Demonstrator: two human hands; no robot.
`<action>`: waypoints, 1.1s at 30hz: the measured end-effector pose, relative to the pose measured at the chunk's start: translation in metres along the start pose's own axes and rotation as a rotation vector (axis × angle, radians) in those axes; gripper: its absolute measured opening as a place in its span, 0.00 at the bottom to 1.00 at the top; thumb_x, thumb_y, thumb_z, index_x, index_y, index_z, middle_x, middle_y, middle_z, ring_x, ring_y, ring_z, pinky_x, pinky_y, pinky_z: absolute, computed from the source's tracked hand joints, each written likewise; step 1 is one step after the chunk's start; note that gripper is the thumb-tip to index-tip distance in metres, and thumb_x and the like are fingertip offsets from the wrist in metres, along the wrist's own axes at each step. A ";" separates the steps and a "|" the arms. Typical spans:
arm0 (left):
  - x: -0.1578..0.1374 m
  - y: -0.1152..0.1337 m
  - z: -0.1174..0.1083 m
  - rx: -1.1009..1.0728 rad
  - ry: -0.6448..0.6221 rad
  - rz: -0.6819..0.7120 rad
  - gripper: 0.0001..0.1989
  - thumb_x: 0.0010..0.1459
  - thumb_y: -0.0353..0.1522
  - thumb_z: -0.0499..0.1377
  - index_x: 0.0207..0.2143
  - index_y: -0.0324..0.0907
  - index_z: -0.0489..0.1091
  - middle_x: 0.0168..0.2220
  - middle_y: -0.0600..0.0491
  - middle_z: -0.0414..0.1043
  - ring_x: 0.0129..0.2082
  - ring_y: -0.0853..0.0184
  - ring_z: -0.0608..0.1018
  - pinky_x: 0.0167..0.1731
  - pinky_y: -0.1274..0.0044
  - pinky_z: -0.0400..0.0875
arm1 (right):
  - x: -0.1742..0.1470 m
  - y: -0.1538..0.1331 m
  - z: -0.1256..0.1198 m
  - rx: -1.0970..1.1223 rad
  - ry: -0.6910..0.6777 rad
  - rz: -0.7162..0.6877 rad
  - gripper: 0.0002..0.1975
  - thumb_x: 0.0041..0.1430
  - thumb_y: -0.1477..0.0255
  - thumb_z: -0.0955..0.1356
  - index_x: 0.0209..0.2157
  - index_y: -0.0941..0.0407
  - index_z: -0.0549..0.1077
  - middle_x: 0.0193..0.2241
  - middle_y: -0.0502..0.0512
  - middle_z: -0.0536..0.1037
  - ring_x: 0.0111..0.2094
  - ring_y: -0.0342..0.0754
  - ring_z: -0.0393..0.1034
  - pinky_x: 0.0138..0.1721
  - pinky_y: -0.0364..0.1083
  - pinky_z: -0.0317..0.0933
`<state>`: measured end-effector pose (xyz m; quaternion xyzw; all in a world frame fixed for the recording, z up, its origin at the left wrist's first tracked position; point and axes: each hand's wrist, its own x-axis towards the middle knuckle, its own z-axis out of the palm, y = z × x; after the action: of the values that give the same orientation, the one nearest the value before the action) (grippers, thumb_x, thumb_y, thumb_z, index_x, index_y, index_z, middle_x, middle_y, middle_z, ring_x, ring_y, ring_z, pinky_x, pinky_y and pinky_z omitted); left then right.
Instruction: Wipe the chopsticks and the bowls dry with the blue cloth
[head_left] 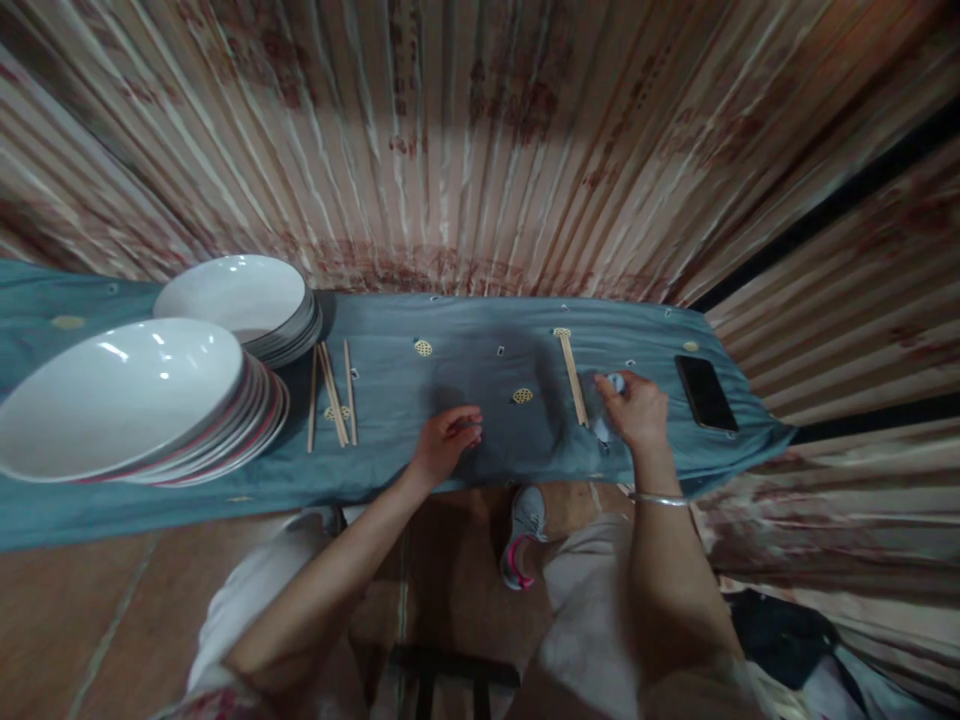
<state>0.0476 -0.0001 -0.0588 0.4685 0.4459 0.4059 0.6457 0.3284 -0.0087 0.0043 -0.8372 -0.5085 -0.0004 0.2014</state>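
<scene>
View from above of a person seated at a narrow counter (465,350) covered by a blue-grey cloth (225,480) with small embroidered motifs. The left hand (448,440) rests on the cloth near the middle of the counter, fingers curled loosely inward and holding nothing visible. The right hand (637,410) lies farther right, closed around a small pale blue-white object (604,428), parts of which show above and below the fingers; what the object is cannot be told. A thin metal bangle (658,498) circles the right wrist.

Just beside the right hand, on its left, a pair of wooden chopsticks (574,378) lies lengthwise, pointing away from the person. A dark phone (706,392) lies flat near the counter's right end, apart from the hand.

At the left, two stacks of white bowls (120,395) stand on the cloth, the nearer stack showing red-edged rims, the farther stack (236,298) behind it. Several loose chopsticks (334,395) lie just beside the stacks, well apart from the left hand.

A corrugated metal wall (480,140), rust-stained, rises behind the counter. Below it, a grey shoe with pink trim (523,535) rests on the tiled floor (82,620).
</scene>
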 end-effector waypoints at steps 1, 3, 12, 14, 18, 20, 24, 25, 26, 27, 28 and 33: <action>0.001 0.001 -0.004 0.029 0.019 0.030 0.17 0.45 0.34 0.64 0.40 0.39 0.75 0.37 0.49 0.78 0.27 0.70 0.76 0.30 0.76 0.72 | -0.005 -0.007 -0.001 0.113 0.041 -0.014 0.17 0.58 0.59 0.66 0.33 0.58 0.79 0.24 0.58 0.77 0.29 0.51 0.71 0.32 0.45 0.56; 0.001 0.005 -0.016 0.134 0.065 0.112 0.15 0.47 0.34 0.61 0.39 0.40 0.75 0.36 0.49 0.78 0.28 0.69 0.76 0.31 0.75 0.72 | -0.017 -0.027 0.002 0.420 0.022 -0.033 0.20 0.56 0.55 0.66 0.33 0.58 0.79 0.22 0.54 0.76 0.27 0.48 0.69 0.30 0.44 0.57; -0.023 0.038 -0.112 1.104 0.351 0.248 0.13 0.56 0.33 0.57 0.43 0.42 0.74 0.45 0.47 0.75 0.42 0.59 0.77 0.46 0.70 0.70 | -0.067 -0.117 0.040 1.342 -0.681 0.214 0.20 0.40 0.53 0.75 0.30 0.54 0.79 0.21 0.48 0.77 0.21 0.44 0.66 0.23 0.43 0.59; -0.028 0.036 -0.126 1.192 0.340 0.236 0.15 0.56 0.34 0.56 0.46 0.41 0.73 0.51 0.45 0.72 0.46 0.57 0.77 0.49 0.69 0.70 | -0.071 -0.124 0.041 1.374 -0.709 0.212 0.20 0.39 0.54 0.76 0.29 0.54 0.80 0.20 0.48 0.77 0.21 0.43 0.66 0.24 0.43 0.60; -0.034 0.030 -0.139 1.280 0.359 0.243 0.17 0.57 0.35 0.56 0.49 0.41 0.72 0.56 0.44 0.68 0.54 0.56 0.73 0.55 0.69 0.66 | -0.072 -0.130 0.040 1.396 -0.718 0.220 0.20 0.38 0.55 0.77 0.30 0.54 0.80 0.20 0.47 0.77 0.20 0.42 0.66 0.22 0.42 0.59; -0.035 0.028 -0.141 1.313 0.379 0.241 0.18 0.57 0.35 0.57 0.50 0.41 0.71 0.55 0.44 0.69 0.54 0.55 0.72 0.55 0.68 0.65 | -0.072 -0.131 0.039 1.409 -0.732 0.235 0.20 0.37 0.55 0.77 0.30 0.54 0.81 0.20 0.47 0.77 0.19 0.42 0.66 0.22 0.42 0.60; -0.038 0.027 -0.143 1.354 0.401 0.256 0.20 0.57 0.37 0.57 0.51 0.39 0.70 0.52 0.43 0.70 0.53 0.53 0.72 0.54 0.67 0.66 | -0.071 -0.130 0.041 1.469 -0.753 0.298 0.21 0.37 0.55 0.77 0.31 0.55 0.81 0.22 0.48 0.79 0.20 0.42 0.68 0.23 0.42 0.62; -0.038 0.027 -0.142 1.361 0.404 0.259 0.20 0.58 0.37 0.56 0.51 0.39 0.69 0.52 0.43 0.71 0.53 0.53 0.72 0.54 0.67 0.66 | -0.071 -0.130 0.042 1.488 -0.760 0.310 0.21 0.38 0.56 0.77 0.32 0.55 0.81 0.23 0.49 0.79 0.21 0.43 0.69 0.24 0.42 0.63; -0.038 0.027 -0.142 1.368 0.407 0.259 0.20 0.58 0.37 0.56 0.51 0.39 0.69 0.53 0.42 0.71 0.52 0.53 0.72 0.54 0.66 0.66 | -0.070 -0.130 0.043 1.511 -0.765 0.320 0.21 0.38 0.56 0.77 0.32 0.55 0.80 0.23 0.50 0.80 0.23 0.44 0.70 0.25 0.43 0.64; -0.039 0.027 -0.141 1.376 0.409 0.255 0.20 0.58 0.38 0.56 0.51 0.39 0.69 0.53 0.42 0.70 0.52 0.53 0.72 0.53 0.66 0.66 | -0.070 -0.130 0.043 1.534 -0.768 0.330 0.20 0.39 0.56 0.76 0.32 0.55 0.80 0.24 0.50 0.80 0.25 0.46 0.72 0.27 0.44 0.65; -0.039 0.027 -0.141 1.385 0.411 0.250 0.21 0.58 0.38 0.56 0.52 0.39 0.68 0.53 0.42 0.70 0.52 0.52 0.72 0.53 0.65 0.66 | -0.070 -0.131 0.043 1.558 -0.772 0.339 0.20 0.39 0.56 0.76 0.32 0.56 0.80 0.26 0.51 0.80 0.28 0.48 0.74 0.30 0.45 0.67; -0.040 0.029 -0.137 1.437 0.410 0.217 0.23 0.59 0.39 0.55 0.53 0.37 0.67 0.53 0.40 0.71 0.50 0.51 0.73 0.51 0.66 0.66 | -0.068 -0.133 0.041 1.617 -0.834 0.373 0.19 0.38 0.56 0.74 0.28 0.56 0.76 0.28 0.54 0.80 0.38 0.54 0.75 0.37 0.48 0.69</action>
<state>-0.0975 0.0026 -0.0452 0.7306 0.6635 0.1556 0.0416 0.1738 0.0002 -0.0022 -0.4430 -0.2426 0.6876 0.5216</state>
